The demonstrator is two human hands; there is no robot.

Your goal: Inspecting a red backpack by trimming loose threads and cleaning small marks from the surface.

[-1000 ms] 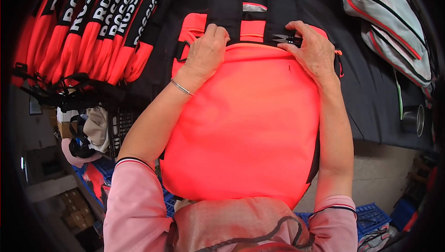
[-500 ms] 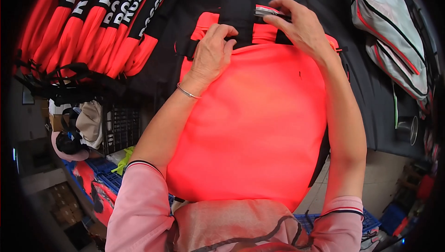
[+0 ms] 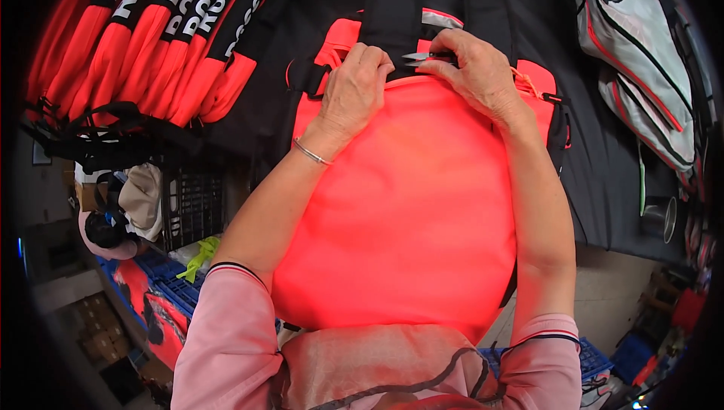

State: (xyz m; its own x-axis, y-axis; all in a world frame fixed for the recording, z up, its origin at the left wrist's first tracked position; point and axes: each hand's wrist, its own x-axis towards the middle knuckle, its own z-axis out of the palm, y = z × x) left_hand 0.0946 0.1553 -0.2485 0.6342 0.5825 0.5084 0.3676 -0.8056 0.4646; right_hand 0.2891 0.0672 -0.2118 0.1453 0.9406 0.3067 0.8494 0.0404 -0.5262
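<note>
Pinches left hand (image 3: 351, 92) together at the top edge of a coral-red backpack (image 3: 396, 206) lying beneath; clamps thread snips (image 3: 435, 56) in right hand (image 3: 480, 72) near that edge.

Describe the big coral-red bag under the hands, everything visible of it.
The bag looks like smooth woven fabric, bright coral-red with black along its side. It lies broad face up, mostly flat, on a black covering, its rounded near end reaching the person's front. Wide black straps and an orange cord show at the far end. The left hand rests at its far edge; the right hand, holding snips, is there too.
</note>
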